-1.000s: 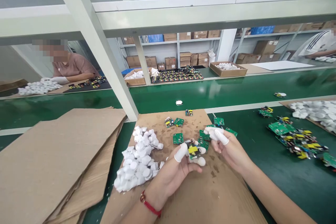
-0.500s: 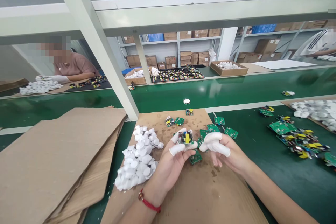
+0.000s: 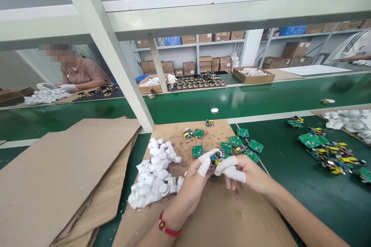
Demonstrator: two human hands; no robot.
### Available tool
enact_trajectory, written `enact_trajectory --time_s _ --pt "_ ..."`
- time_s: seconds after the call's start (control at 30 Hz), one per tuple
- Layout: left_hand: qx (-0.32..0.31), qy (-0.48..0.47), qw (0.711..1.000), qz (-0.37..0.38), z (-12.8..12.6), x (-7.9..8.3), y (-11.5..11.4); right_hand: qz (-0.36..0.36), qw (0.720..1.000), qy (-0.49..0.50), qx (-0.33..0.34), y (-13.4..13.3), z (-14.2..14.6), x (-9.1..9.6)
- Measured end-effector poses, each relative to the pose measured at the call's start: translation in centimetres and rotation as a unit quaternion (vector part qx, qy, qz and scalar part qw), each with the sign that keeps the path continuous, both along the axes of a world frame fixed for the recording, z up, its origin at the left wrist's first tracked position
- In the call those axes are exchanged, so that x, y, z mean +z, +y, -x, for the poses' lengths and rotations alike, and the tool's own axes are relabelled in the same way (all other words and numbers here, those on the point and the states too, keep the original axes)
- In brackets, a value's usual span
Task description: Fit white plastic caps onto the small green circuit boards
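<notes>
Both hands wear white finger cots and meet over a brown cardboard sheet [image 3: 220, 216]. My left hand [image 3: 194, 181] and my right hand [image 3: 245, 171] pinch one small circuit board [image 3: 216, 158] with a yellow part between their fingertips. A second green board shows just under the fingers. Several loose green circuit boards [image 3: 227, 147] lie on the cardboard right beyond the hands. A heap of white plastic caps [image 3: 155, 173] sits to the left of my left hand.
A green conveyor belt [image 3: 261, 98] runs across behind the cardboard, carrying a white piece [image 3: 215, 110]. Folded cardboard sheets [image 3: 58, 173] lie at left. More boards [image 3: 327, 150] and white caps [image 3: 349, 119] lie at right. A grey frame post [image 3: 116, 69] rises ahead. Other people work across the belt.
My hands have come together and dropped slightly, both now pinching the board that the left hand held up alone. The white piece on the belt has drifted to the right.
</notes>
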State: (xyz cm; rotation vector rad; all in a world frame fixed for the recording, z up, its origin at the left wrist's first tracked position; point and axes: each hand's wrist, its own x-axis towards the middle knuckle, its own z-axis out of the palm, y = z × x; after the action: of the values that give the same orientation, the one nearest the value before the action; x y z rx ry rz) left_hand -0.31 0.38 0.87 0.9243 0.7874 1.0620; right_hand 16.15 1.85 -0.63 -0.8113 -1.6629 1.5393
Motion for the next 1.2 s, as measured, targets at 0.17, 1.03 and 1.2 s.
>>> enact_trajectory --time_s 0.17,1.03,1.2 --pt "0.018 0.178 0.977 -0.117 0.7 0.4 0.3 -0.014 0.999 0.02 0.046 -0.2 -0.7 0.2" --pt "-0.054 -0.033 0.998 0.004 0.5 0.3 -0.1 0.057 0.961 0.216 -0.163 -0.5 -0.6 1.0" --pt "-0.095 -0.03 0.995 -0.028 0.5 0.1 -0.4 0.029 0.976 0.184 -0.113 -0.8 -0.5 0.8"
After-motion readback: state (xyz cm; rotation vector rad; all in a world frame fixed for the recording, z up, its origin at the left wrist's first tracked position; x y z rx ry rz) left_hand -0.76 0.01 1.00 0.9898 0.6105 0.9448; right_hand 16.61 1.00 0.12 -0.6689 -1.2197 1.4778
